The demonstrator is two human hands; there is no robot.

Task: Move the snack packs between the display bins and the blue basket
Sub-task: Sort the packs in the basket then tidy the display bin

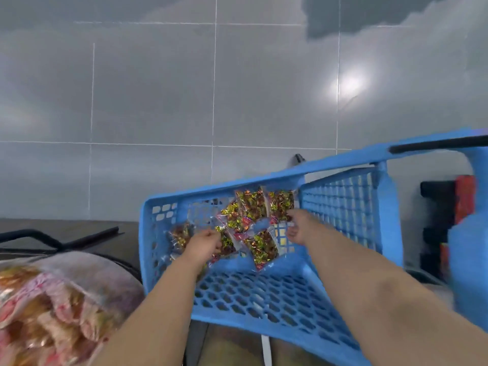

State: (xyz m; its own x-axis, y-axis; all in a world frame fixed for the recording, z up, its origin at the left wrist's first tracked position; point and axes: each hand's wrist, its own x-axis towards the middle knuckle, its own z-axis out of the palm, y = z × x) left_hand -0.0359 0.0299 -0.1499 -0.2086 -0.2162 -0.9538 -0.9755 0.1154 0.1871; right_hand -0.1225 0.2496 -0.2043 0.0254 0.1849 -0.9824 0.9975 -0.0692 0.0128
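Note:
A blue basket with lattice walls stands on the floor in front of me. Several clear snack packs with red, green and gold contents lie at its bottom. Both my arms reach down into it. My left hand has its fingers curled on a snack pack near the left side. My right hand sits over the packs on the right, fingers curled down toward one pack; the blur hides whether it holds it.
Grey tiled floor fills the upper view. A bin of pink-wrapped snack packs sits at lower left behind a black wire rim. The basket's black handle rises at right, beside a dark shelf with red items.

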